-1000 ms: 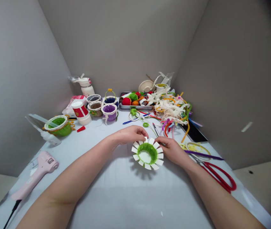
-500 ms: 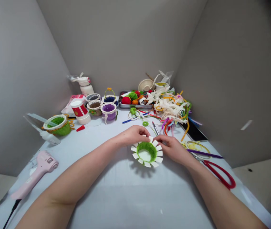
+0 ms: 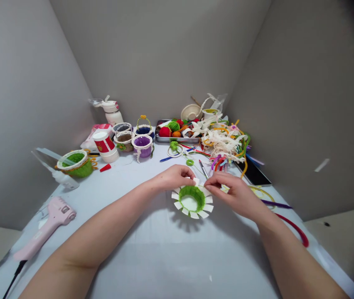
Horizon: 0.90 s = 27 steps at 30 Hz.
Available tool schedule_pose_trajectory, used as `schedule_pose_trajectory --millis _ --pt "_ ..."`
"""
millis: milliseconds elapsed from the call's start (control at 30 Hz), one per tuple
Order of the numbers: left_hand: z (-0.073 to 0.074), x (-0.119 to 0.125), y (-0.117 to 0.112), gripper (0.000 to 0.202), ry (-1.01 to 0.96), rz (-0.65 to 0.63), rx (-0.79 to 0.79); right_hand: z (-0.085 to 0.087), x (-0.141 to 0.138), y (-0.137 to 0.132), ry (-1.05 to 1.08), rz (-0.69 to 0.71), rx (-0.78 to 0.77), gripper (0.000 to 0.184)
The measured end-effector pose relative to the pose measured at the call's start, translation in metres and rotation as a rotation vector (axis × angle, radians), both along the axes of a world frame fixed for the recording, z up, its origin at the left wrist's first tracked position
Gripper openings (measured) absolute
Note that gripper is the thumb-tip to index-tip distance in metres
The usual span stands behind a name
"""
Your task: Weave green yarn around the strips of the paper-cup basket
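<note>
A small paper cup [image 3: 192, 202] cut into white splayed strips, with green yarn woven round its wall, sits on the white table [image 3: 152, 253] in the middle. My left hand [image 3: 173, 177] pinches the cup's far rim strips with curled fingers. My right hand [image 3: 233, 193] is at the cup's right far edge, thumb and fingers pinched together on a strip or strand; what exactly they grip is too small to tell.
A pink glue gun [image 3: 44, 228] lies front left. Finished yarn baskets [image 3: 74, 163] [image 3: 142, 146] and a red-white cup [image 3: 105, 146] stand at the left back. A metal tray of yarn balls [image 3: 175, 129], a heap of pipe cleaners [image 3: 227, 145] and red scissors [image 3: 292, 232] lie right.
My right hand has risen and shifted slightly over the cup's right rim, covering the yellow ring and scissors. The left hand and cup have hardly moved.
</note>
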<state>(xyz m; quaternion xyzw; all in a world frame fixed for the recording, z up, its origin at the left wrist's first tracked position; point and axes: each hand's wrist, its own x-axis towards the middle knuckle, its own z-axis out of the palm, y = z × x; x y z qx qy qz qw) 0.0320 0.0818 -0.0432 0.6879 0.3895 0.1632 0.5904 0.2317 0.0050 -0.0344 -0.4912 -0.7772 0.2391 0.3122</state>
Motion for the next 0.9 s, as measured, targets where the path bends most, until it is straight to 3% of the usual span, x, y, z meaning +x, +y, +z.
schedule_pose_trajectory --millis 267,433,700,900 --pt "-0.001 0.000 -0.001 0.023 0.007 -0.003 -0.030 -0.006 0.021 0.002 -0.018 0.068 -0.137 0.019" --pt "0.000 -0.003 0.000 0.028 -0.008 -0.063 -0.045 -0.012 0.016 0.002 -0.016 0.097 -0.235 0.020" --pt "0.014 -0.012 0.001 0.024 0.092 -0.205 -0.062 -0.027 0.000 0.007 0.095 0.074 -0.312 0.020" --pt "0.006 -0.005 -0.003 0.028 0.095 -0.172 0.026 -0.030 -0.004 0.006 0.148 0.066 -0.343 0.019"
